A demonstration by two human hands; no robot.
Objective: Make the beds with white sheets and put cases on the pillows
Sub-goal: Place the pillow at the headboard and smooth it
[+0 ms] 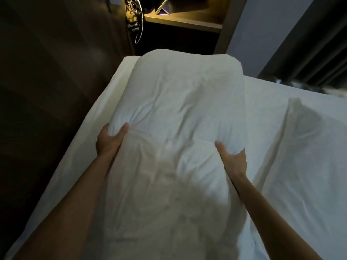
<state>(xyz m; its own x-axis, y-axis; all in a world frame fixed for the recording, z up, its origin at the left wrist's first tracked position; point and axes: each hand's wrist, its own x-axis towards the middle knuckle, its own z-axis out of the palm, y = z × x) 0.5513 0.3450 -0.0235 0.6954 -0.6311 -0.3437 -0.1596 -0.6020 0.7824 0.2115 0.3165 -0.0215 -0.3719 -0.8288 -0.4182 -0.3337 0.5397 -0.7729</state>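
Pillow (187,94) lies lengthwise over the bed (300,175). Its long axis runs straight away from the person: the far end is at the head of the bed below the shelf (180,21), and the near end drops out of sight under the bottom of the head view.

The left hand (109,141) grips the pillow's left long edge, thumb on top and fingers curled underneath. The right hand (232,162) holds the right long edge the same way, thumb pressed into the top and fingers wrapped round the side. The two hands sit opposite each other about halfway along, with the left a little further up.

A hem (169,137) crosses the pillow between the thumbs. Beyond it the fabric is plump and smooth; on the near side it looks thinner and more wrinkled. This is probably the case partly drawn on, though I cannot tell which half is covered.

The next move depends on that axis. Any pull or shake must run along the pillow's length, toward or away from the body, with both hands moving together so the filling does not twist. Neither hand is better placed than the other.
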